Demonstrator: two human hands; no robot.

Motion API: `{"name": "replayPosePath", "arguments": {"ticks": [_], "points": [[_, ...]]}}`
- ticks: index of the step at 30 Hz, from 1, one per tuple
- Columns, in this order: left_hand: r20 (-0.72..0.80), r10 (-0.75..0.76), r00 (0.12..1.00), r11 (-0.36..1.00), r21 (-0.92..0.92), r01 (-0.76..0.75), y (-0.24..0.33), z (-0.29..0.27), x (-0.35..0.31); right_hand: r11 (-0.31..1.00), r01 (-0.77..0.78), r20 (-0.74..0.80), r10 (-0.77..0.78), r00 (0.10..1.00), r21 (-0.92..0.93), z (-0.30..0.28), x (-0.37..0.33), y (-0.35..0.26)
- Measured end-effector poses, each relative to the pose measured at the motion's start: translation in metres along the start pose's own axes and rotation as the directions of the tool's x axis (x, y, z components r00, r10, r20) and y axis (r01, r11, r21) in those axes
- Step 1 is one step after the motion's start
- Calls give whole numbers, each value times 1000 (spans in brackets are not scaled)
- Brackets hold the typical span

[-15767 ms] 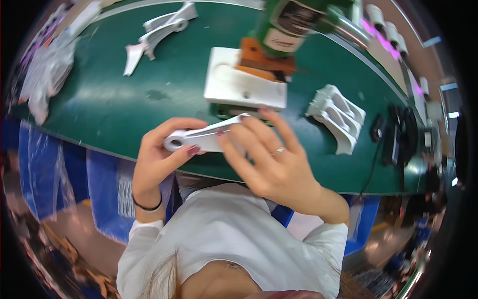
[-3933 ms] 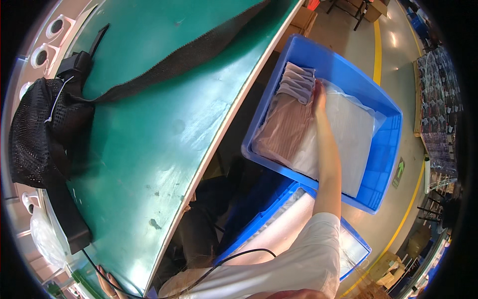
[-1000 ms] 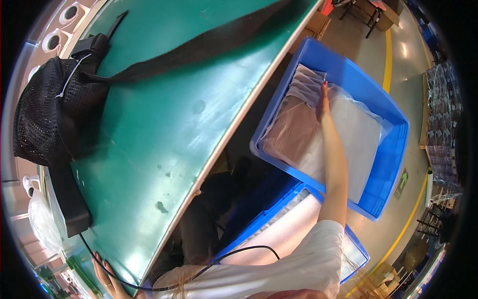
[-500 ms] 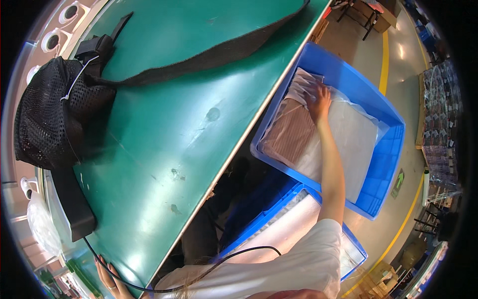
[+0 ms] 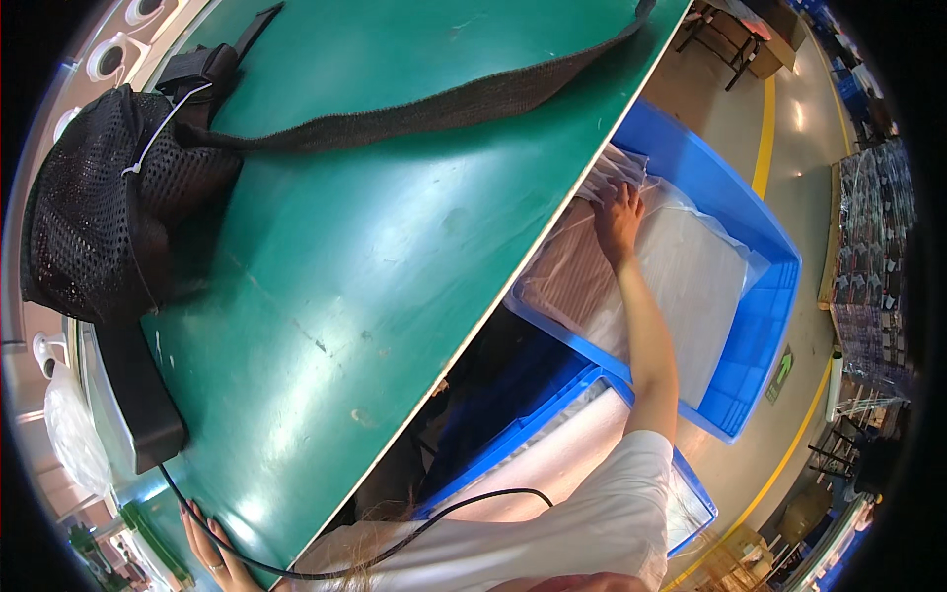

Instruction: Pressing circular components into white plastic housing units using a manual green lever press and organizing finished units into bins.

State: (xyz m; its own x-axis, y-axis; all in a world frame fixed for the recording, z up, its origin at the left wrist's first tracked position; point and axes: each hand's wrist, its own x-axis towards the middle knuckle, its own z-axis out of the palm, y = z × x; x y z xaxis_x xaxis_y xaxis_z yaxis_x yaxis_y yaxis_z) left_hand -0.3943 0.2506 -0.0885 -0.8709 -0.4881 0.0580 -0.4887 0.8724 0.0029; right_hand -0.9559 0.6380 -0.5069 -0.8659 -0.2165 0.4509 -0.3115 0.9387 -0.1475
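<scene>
My right hand (image 5: 619,225) reaches into a blue plastic bin (image 5: 764,306) to the right of the table. Its bent fingers hold crumpled, see-through plastic film (image 5: 619,170) at the bin's far left; the fingertips are partly lost in the folds. Beneath the film lie flat brown, finely striped pieces (image 5: 572,271), and a pale, film-covered stack (image 5: 691,271) fills the middle of the bin. At the lower left, my left hand (image 5: 215,557) rests with straight fingers on the green table (image 5: 326,266), holding nothing. A ring shows on one finger.
A black mesh bag (image 5: 94,207) with a long black strap (image 5: 424,116) lies on the table. The table's edge overlaps the bin's left side. A second blue bin (image 5: 523,429) with pale contents sits nearer me. A black cable (image 5: 414,533) crosses my shirt. Wrapped pallet goods (image 5: 873,266) stand far right.
My right hand has shifted slightly left and nearer, still at the bunched film. The view has shifted a little, so the table edge covers more of the bin. My left hand stays on the table.
</scene>
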Motion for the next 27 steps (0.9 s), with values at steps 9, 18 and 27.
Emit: {"name": "replayPosePath", "arguments": {"ticks": [9,18,27], "points": [[-119,-93,989,994,45,99,7,6,-8,996,-69,-3,69,998,65,-6,4,-11],[-85,-58,995,998,34,61,-8,2,-12,995,-97,-22,97,995,21,-7,2,-9],[16,-630,776,337,-895,292,52,8,10,638,-322,-4,454,891,700,-14,13,54]]}}
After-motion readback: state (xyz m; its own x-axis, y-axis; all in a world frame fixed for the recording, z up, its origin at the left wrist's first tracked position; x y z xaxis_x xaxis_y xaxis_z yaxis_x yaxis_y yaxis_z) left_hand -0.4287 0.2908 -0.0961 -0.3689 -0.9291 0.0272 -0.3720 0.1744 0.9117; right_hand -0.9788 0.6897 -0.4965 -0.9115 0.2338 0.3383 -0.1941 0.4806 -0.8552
